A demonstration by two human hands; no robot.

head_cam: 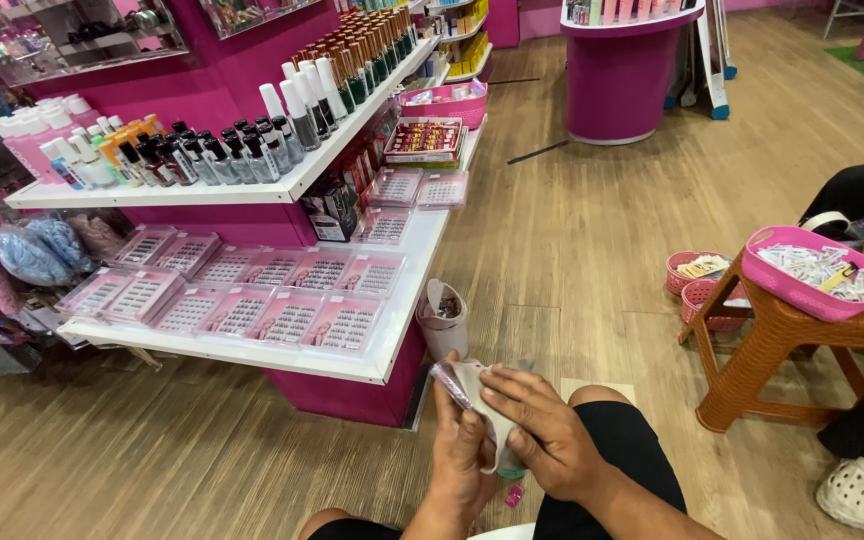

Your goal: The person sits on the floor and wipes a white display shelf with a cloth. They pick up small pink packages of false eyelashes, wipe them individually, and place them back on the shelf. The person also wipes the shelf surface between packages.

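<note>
Down between the knees, the left hand [462, 450] and right hand [542, 432] together held a small white packet [472, 388], each grip pinching it, the right hand's fingers laid across its front. Just beyond stood a small white bin [443, 322] beside the white shelf [372, 365] of lash trays [292, 318]. Farther right, a pink basket [802, 288] rested on a brown stool [767, 345].

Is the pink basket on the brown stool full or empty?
Full: the pink basket on the brown stool holds many small packets.
</note>
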